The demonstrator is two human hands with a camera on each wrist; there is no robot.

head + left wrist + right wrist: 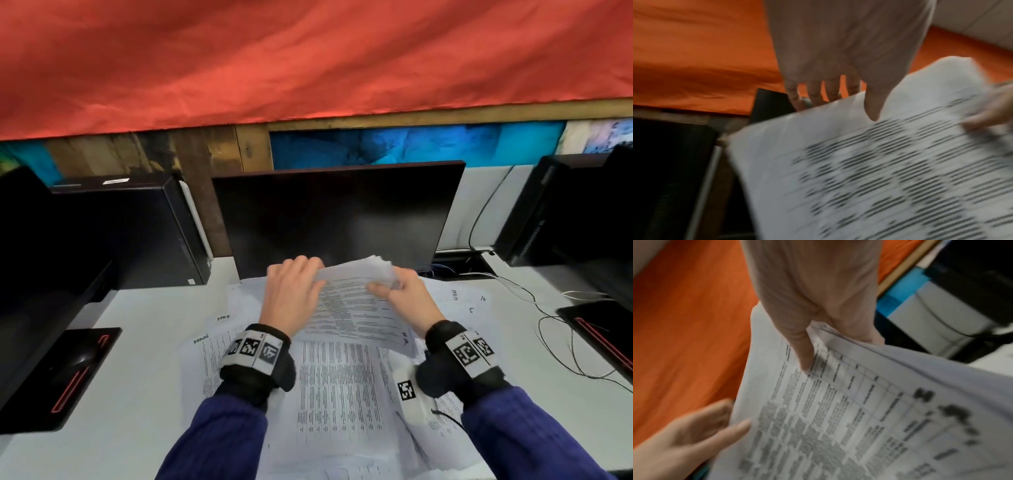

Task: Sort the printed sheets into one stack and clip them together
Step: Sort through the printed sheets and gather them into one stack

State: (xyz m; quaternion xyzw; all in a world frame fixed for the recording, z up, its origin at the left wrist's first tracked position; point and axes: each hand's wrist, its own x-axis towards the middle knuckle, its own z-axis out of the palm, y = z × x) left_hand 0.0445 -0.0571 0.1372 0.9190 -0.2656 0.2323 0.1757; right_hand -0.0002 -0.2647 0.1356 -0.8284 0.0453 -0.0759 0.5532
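Note:
I hold a bundle of printed sheets (pixel 352 308) tilted up off the white desk (pixel 137 411), just before the dark monitor. My left hand (pixel 313 274) grips its left far corner, thumb on the top page and fingers behind. My right hand (pixel 387 286) pinches the right far corner, thumb on top. In the left wrist view my left hand (pixel 861 100) has its thumb lying on the bundle (pixel 879 178). In the right wrist view my right hand (pixel 830 344) clamps the fanned bundle (pixel 838 418). More loose printed sheets (pixel 329 394) lie spread on the desk beneath.
A switched-off monitor (pixel 335 216) stands close behind the hands. Black computer towers sit at the left (pixel 130 226) and right (pixel 561 205). A mouse on a black pad (pixel 78 370) lies at the left, cables (pixel 548 325) trail at the right. Red cloth (pixel 308 61) hangs above.

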